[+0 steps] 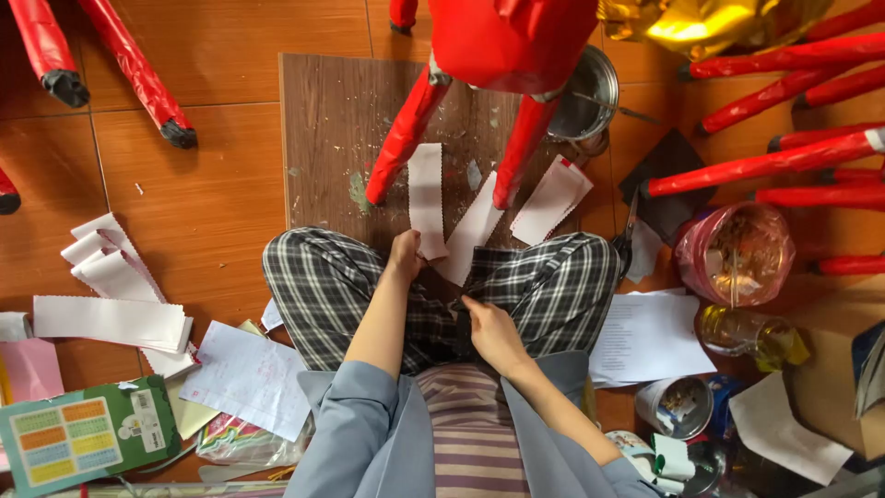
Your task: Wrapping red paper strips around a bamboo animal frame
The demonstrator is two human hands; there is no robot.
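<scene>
While left hand (404, 254) pinches lower end of white scalloped paper strip (427, 198) lying on wooden board (323, 138) beside red paper-wrapped leg (403, 138), keep strip flat, edge straight. Right hand (493, 334) rests curled at lap; whether it holds anything, cannot tell.

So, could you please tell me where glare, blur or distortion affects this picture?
Head view: glare on the gold foil and the metal pot; soft, even light with faint shadows; the left hand on the white paper strip looks sharp; straight floor lines bow slightly near the edges.

Metal bowl (590, 92) (behind), green booklet (83, 441)
</scene>
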